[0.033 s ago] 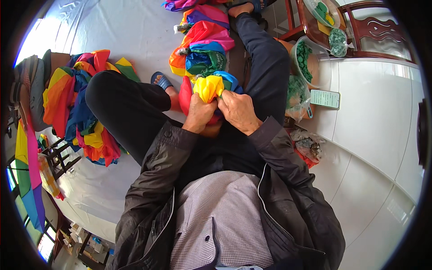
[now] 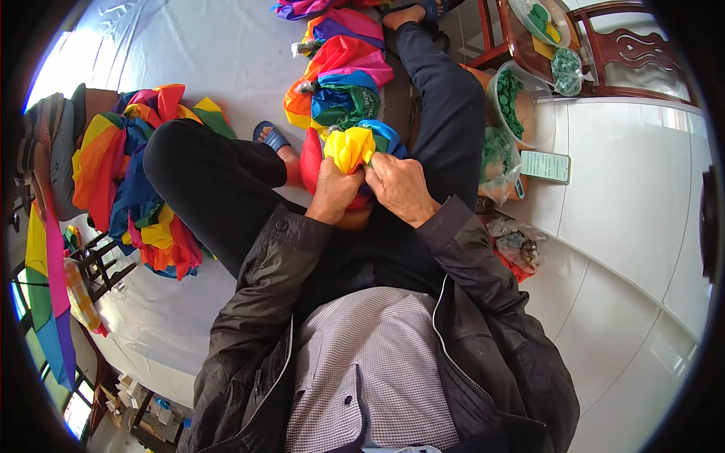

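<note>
Between my knees lies a bunched multicoloured cloth (image 2: 350,150), yellow at the top with red, green and blue folds around it. My left hand (image 2: 336,190) grips its near left side, fingers curled in. On the right, my right hand (image 2: 400,186) pinches the same cloth, close beside the left one. Whatever sits between the fingertips is hidden by the folds and knuckles. Just beyond, a row of similar bunched rainbow cloths (image 2: 343,64) runs away from me, with small clear-wrapped bits among them.
Left of my knee, more rainbow cloth (image 2: 162,192) is heaped. To the right stand a clear tub (image 2: 535,136) of green pieces, a clear bag (image 2: 498,162), a phone (image 2: 545,167) and a wooden chair (image 2: 638,45). A bag of small bits (image 2: 517,241) lies nearer.
</note>
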A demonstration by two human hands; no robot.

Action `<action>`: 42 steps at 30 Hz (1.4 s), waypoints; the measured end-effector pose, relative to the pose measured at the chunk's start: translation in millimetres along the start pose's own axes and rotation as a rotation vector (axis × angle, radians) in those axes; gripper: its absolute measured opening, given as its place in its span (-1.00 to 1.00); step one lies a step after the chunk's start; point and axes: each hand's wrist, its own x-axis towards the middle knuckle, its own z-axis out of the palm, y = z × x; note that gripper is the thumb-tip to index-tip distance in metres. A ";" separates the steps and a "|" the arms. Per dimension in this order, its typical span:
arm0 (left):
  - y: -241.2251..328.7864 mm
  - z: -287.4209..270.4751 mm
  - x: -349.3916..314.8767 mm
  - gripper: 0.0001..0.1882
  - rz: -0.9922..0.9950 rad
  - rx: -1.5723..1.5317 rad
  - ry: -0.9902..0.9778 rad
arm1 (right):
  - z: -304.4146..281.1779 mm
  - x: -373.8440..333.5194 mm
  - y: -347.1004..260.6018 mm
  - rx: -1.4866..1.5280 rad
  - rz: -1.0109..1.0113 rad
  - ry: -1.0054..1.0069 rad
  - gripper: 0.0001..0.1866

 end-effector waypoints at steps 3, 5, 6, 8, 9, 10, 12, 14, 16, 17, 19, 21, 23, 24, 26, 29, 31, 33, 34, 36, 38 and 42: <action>5.9 2.1 -3.7 -0.63 -0.049 -0.169 0.010 | -0.8 1.5 3.0 -0.004 -0.001 0.010 -0.80; 10.0 2.8 -7.2 -0.64 -0.071 -0.171 -0.006 | -0.4 1.6 3.6 -0.006 -0.004 0.020 -0.80; 12.2 3.5 -8.6 -0.64 -0.101 -0.174 -0.020 | -1.0 1.0 3.8 -0.001 -0.007 0.023 -0.80; 14.0 3.8 -7.9 -0.65 -0.123 -0.176 -0.038 | -2.4 0.4 5.0 0.009 -0.011 0.028 -0.80; 11.5 3.3 -8.2 -0.66 -0.112 -0.138 -0.038 | -3.1 0.5 4.5 0.007 -0.014 0.032 -0.80; 9.0 2.8 -8.2 -0.66 -0.101 -0.100 -0.039 | -3.7 0.8 4.1 0.005 -0.022 0.038 -0.81; 3.8 1.2 -8.2 -0.67 -0.086 -0.061 -0.039 | -4.6 1.4 3.6 0.003 -0.037 0.049 -0.81; 0.5 -0.7 -7.3 -0.67 -0.112 0.050 -0.055 | -5.8 1.1 4.0 -0.001 -0.041 0.054 -0.82; -1.2 -1.7 -5.4 -0.67 -0.121 0.108 -0.064 | -6.9 1.5 5.5 -0.008 -0.043 0.056 -0.83; -2.4 -1.8 -4.5 -0.67 -0.100 0.128 -0.055 | -7.1 2.2 6.4 -0.009 -0.045 0.058 -0.83; -6.0 -1.6 -3.6 -0.67 -0.058 0.166 -0.035 | -7.6 3.5 8.1 -0.018 -0.030 0.041 -0.79; -13.5 -0.4 -3.1 -0.66 -0.029 0.177 -0.016 | -8.9 4.2 9.9 -0.022 -0.027 0.030 -0.78; -20.5 0.1 -3.0 -0.65 0.025 0.202 0.018 | -10.6 4.8 12.4 -0.009 0.034 0.011 -0.71; -18.1 0.9 -3.3 -0.65 0.025 0.202 0.019 | -11.9 4.7 13.5 -0.003 0.067 0.002 -0.68; -10.5 1.8 -4.8 -0.65 0.070 0.315 0.039 | -14.8 4.8 15.7 -0.007 0.116 -0.033 -0.65; -8.1 4.2 -5.6 -0.65 0.125 0.366 0.065 | -17.1 6.2 19.6 -0.017 0.213 -0.102 -0.59; -6.0 6.1 -5.2 -0.65 0.193 0.353 0.094 | -16.0 7.7 23.9 0.057 0.162 -0.082 -0.57; -3.3 5.9 -6.0 -0.64 0.151 0.316 0.081 | -15.3 7.2 26.0 0.095 0.138 -0.070 -0.55; 1.1 6.1 -7.1 -0.64 0.108 0.277 0.071 | -14.7 7.3 25.5 0.065 0.126 -0.045 -0.56; 2.3 6.8 -7.9 -0.63 0.067 0.239 0.057 | -14.0 7.4 24.2 0.004 0.103 0.006 -0.58; -1.5 8.4 -7.8 -0.63 0.056 0.219 0.041 | -14.4 5.7 22.4 -0.034 0.090 0.022 -0.59; 1.5 11.5 -6.6 -0.63 0.009 0.118 0.059 | -16.7 3.3 22.1 -0.126 0.056 0.070 -0.63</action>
